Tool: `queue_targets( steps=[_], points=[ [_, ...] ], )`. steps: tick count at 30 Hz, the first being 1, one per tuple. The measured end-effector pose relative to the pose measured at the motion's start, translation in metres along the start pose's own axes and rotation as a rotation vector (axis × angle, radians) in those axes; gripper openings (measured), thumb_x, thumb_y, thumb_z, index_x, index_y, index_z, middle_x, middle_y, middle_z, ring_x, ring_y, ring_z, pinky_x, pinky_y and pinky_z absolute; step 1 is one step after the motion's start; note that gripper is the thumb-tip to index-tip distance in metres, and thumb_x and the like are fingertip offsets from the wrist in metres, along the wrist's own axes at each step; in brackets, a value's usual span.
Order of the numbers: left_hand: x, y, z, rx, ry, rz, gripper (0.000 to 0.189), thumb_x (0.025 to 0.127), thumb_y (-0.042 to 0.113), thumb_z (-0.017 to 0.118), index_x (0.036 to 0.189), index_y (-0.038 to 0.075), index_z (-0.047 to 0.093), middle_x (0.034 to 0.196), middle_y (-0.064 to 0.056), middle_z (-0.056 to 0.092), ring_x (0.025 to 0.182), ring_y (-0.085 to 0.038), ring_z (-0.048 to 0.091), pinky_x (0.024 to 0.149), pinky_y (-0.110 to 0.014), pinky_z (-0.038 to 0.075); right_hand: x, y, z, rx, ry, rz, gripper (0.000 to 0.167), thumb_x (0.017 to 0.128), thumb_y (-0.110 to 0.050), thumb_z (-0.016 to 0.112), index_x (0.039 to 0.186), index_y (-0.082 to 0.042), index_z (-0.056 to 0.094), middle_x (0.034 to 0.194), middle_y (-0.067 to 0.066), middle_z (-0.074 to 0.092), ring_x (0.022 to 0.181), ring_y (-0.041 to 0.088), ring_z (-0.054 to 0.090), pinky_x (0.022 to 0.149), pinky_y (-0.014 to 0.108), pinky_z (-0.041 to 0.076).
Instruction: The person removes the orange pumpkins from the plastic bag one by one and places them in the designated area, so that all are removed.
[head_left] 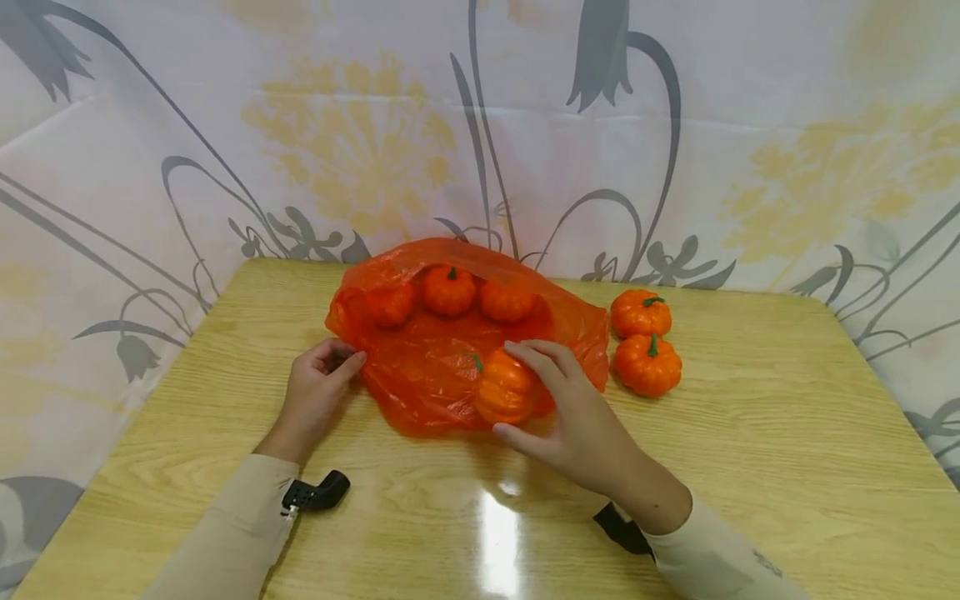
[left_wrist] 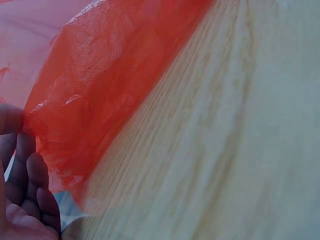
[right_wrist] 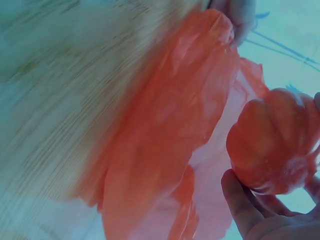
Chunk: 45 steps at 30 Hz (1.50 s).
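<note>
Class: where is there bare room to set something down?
Bare: the table right of the two loose pumpkins, and its near strip between the sleeves. Crowded: the orange bag, with three pumpkins along its back and the right hand holding another pumpkin at its front.

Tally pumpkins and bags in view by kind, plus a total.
Bag: 1, edge pinched by the left hand
Pumpkins: 6 (3 inside the bag, 1 in the right hand, 2 on the table)
Total: 7
</note>
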<state>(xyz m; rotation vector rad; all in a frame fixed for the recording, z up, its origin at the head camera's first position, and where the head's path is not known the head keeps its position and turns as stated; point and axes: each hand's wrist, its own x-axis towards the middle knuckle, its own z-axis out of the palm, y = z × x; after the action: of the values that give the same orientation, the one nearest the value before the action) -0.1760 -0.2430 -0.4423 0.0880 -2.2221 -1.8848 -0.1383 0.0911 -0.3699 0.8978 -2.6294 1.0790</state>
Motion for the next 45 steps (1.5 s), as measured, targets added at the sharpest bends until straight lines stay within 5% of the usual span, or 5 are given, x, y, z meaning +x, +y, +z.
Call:
queue_targets(
  steps=[12,25,32,39,45],
  points=[
    [0.000,0.003,0.002,-0.023,0.015,-0.013,0.007,0.093,0.004,0.067,0.090,0.000,0.063,0.074,0.013,0.060,0.071,-0.005,0.052,0.065,-0.017,0.044,-0.015,0.018,-0.012,0.015,0.127,-0.039,0.083,0.074,-0.021,0.088,0.141,-0.009,0.042,0.141,0.007,0.049,0.128,0.023,0.050,0.110,0.022,0.036],
    [0.000,0.003,0.004,-0.029,0.017,-0.029,0.006,0.093,0.004,0.068,0.089,0.002,0.063,0.074,0.012,0.059,0.071,-0.005,0.051,0.064,-0.017,0.044,-0.021,0.029,-0.032,0.097,0.222,-0.019,0.088,0.069,-0.002,0.089,0.141,-0.004,0.039,0.141,0.011,0.047,0.120,0.020,0.053,0.100,0.010,0.041],
    [-0.001,0.003,0.003,-0.016,0.007,-0.034,0.007,0.094,0.005,0.067,0.091,0.000,0.063,0.075,0.013,0.059,0.072,-0.005,0.051,0.066,-0.017,0.044,-0.025,0.046,-0.048,0.051,0.295,0.039,0.088,0.068,0.003,0.088,0.141,-0.001,0.041,0.138,0.018,0.046,0.118,0.016,0.052,0.095,0.005,0.041],
    [-0.001,0.002,0.001,-0.001,-0.004,-0.036,0.010,0.095,0.009,0.067,0.093,0.001,0.063,0.077,0.012,0.059,0.073,-0.006,0.050,0.066,-0.017,0.044,-0.025,0.059,-0.064,0.034,0.334,0.174,0.085,0.072,0.004,0.084,0.140,0.005,0.033,0.140,0.023,0.045,0.117,0.032,0.052,0.091,0.003,0.036],
    [-0.002,0.000,0.000,0.002,0.001,-0.028,0.009,0.094,0.010,0.068,0.092,0.002,0.063,0.076,0.013,0.059,0.072,-0.005,0.051,0.065,-0.017,0.044,-0.023,0.067,-0.073,0.018,0.376,0.195,0.083,0.074,0.003,0.083,0.140,0.005,0.031,0.140,0.020,0.045,0.116,0.021,0.049,0.095,0.005,0.034]
  ],
)
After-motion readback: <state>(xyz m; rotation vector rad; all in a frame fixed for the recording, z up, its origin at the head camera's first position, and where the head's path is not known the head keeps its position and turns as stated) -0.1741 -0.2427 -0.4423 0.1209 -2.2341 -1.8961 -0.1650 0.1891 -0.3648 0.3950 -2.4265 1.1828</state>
